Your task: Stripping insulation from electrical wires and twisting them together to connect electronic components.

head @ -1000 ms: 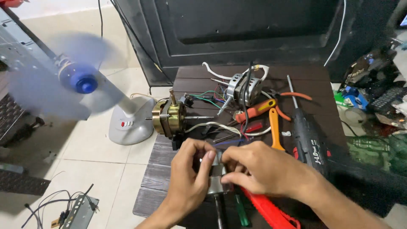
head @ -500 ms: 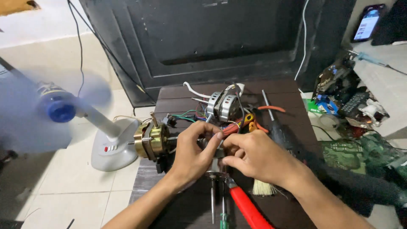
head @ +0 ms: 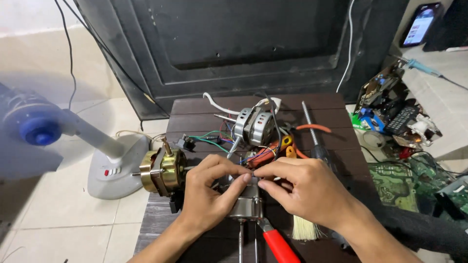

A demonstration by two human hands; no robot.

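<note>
Since the earlier frame we have leaned in: the table (head: pixel 336 102) fills more of the view, and the fan (head: pixel 36 129) has slid toward the left edge. Our left hand (head: pixel 209 195) and right hand (head: pixel 302 190) meet fingertip to fingertip over the steel motor (head: pixel 246 204), each pinching what seems a thin wire; the wire itself is too small to make out. That motor sits at the near middle of the table, its shaft pointing toward us. We judge the wiring work is mid-way: the leads are still loose and nothing is closed up. We count three motors: the steel one, a brass motor (head: pixel 161 170) to its left, and a grey motor (head: pixel 253 126) beyond it. There is one screwdriver (head: pixel 314 139), one red-handled tool (head: pixel 280 246) and one brush (head: pixel 307 226).
</note>
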